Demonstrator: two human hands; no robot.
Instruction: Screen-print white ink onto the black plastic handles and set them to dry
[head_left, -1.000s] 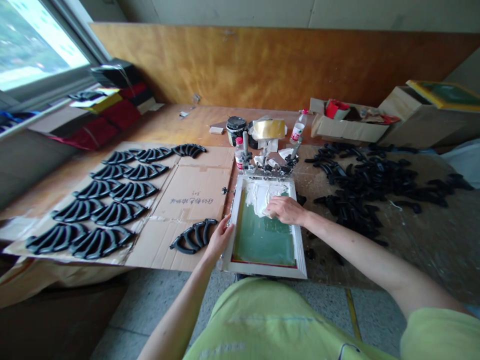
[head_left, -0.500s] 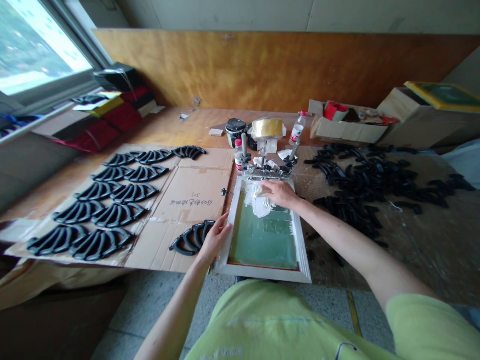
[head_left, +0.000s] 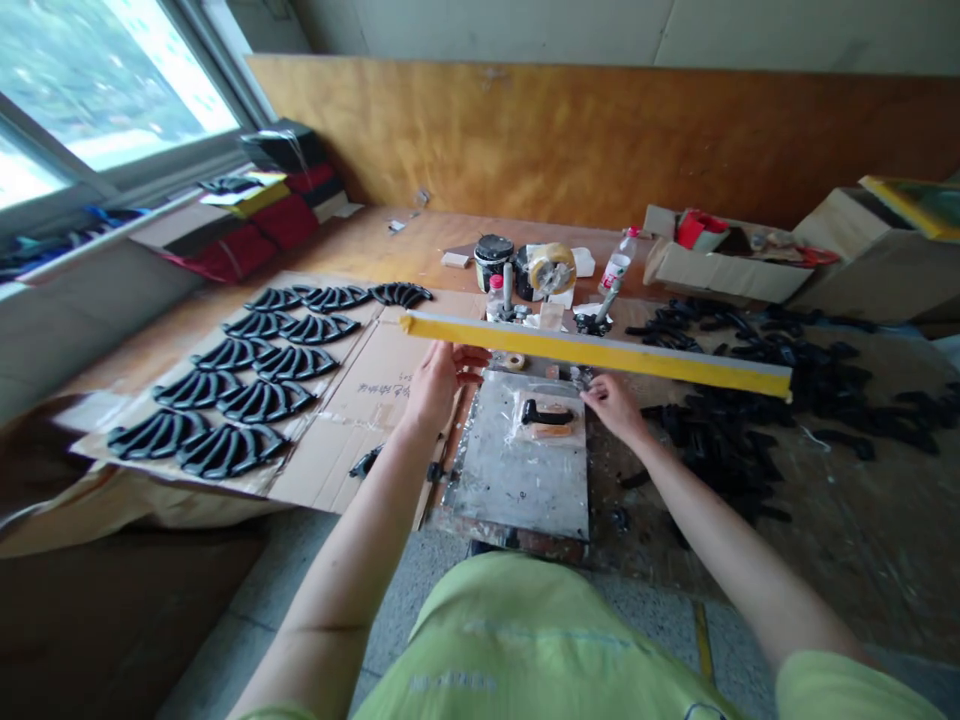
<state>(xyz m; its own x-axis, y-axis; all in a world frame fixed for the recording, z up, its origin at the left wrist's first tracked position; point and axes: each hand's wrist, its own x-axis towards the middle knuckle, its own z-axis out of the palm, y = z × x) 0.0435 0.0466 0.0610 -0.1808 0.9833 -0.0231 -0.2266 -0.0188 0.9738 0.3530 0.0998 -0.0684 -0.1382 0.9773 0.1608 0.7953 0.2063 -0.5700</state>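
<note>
A screen-printing frame (head_left: 592, 352) is raised and seen edge-on, its yellow edge spanning above both my hands. My left hand (head_left: 439, 385) is beneath its left part, fingers apart and stretched towards the metal base plate (head_left: 517, 485). My right hand (head_left: 616, 408) is at the plate's far right corner, fingertips pinched together; what they hold, if anything, is too small to name. On the plate, a black curved handle-like part (head_left: 546, 413) lies in a holder wrapped in clear film. A small tape roll (head_left: 514, 362) sits beyond the plate, between my hands.
Rows of black curved parts (head_left: 266, 402) lie on cardboard (head_left: 352, 400) at left. A heap of similar parts (head_left: 720, 430) covers the right side. Behind stand a black tub (head_left: 493, 262), a large tape roll (head_left: 551, 270), a bottle (head_left: 619, 262) and a cardboard box (head_left: 720, 270).
The screen frame has swung up off the base plate, uncovering the black part. The white cloth has left my right hand's grasp and is out of sight. Both hands moved to the plate's far end.
</note>
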